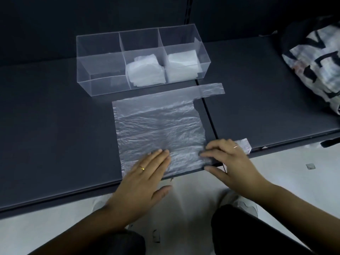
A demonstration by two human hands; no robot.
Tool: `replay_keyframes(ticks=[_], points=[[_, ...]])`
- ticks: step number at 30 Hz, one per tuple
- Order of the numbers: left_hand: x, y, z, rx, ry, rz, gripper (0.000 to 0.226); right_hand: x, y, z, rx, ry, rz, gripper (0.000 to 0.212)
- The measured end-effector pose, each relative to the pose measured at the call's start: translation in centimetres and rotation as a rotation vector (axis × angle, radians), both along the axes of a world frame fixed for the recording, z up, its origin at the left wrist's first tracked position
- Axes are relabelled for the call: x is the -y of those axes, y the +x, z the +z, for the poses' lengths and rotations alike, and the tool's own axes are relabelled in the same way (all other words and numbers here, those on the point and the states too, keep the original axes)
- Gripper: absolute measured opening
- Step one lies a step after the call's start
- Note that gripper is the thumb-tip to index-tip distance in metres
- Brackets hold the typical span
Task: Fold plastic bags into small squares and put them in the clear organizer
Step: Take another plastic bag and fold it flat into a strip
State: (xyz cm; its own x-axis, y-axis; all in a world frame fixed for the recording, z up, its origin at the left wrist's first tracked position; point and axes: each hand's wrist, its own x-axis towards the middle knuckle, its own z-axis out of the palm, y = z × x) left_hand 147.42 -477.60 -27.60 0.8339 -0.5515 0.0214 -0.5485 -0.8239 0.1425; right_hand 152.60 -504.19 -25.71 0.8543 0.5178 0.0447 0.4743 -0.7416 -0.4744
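slippage threatens: your left hand (145, 173) lies flat on the plastic bag (158, 124), at 6 o'clock from the clear organizer (103, 83); your right hand (231, 159) covers its 4 o'clock corner, grip unclear, so folds may skew.
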Motion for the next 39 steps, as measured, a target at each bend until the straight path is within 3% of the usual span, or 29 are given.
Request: replay_keyframes(ticks=[7,14,16,18,21,23,25,28,31,34,38,39], points=[[-0.1,-0.2,0.0,-0.016,-0.047,0.073,0.06,-1.4,1.3,-0.3,-0.126,0.05,-0.065,0.008],[-0.3,-0.1,0.2,-0.056,-0.444,0.218,0.04,-1.1,3.7,2.5,-0.581,0.213,-0.106,0.013],[-0.5,0.0,0.4,-0.031,-0.494,0.241,0.034,-1.2,3.8,3.1,-0.571,0.177,-0.131,0.013],[-0.7,0.1,0.7,-0.03,-0.511,0.251,0.032,-1.3,3.4,3.8,-0.422,0.071,-0.16,0.006],[-1.0,0.2,1.3,-0.044,-0.539,0.266,0.032,-3.2,1.5,4.4,-0.199,-0.069,-0.035,0.064],[-1.0,0.3,1.8,-0.044,-0.537,0.265,0.032,-5.2,0.0,3.7,-0.134,-0.158,0.075,0.08],[-1.0,0.4,2.3,-0.062,-0.525,0.262,0.033,-6.5,-0.9,2.3,-0.045,-0.205,0.102,0.063],[-1.7,0.5,2.9,-0.101,-0.518,0.269,0.034,-6.3,-0.7,1.2,0.152,-0.073,-0.022,0.013],[-3.3,0.5,3.3,-0.141,-0.519,0.306,0.036,-3.7,-0.2,1.6,0.114,-0.088,-0.115,0.01],[-4.8,0.6,3.7,-0.197,-0.539,0.336,0.037,-0.4,0.3,3.1,-0.081,-0.115,-0.162,0.011],[-6.3,0.8,4.0,-0.277,-0.558,0.404,0.006,2.8,1.1,5.9,-0.347,-0.024,-0.192,0.017],[-6.6,0.8,4.2,-0.33,-0.599,0.459,0.009,3.4,1.4,6.3,-0.387,-0.007,-0.192,0.021]])
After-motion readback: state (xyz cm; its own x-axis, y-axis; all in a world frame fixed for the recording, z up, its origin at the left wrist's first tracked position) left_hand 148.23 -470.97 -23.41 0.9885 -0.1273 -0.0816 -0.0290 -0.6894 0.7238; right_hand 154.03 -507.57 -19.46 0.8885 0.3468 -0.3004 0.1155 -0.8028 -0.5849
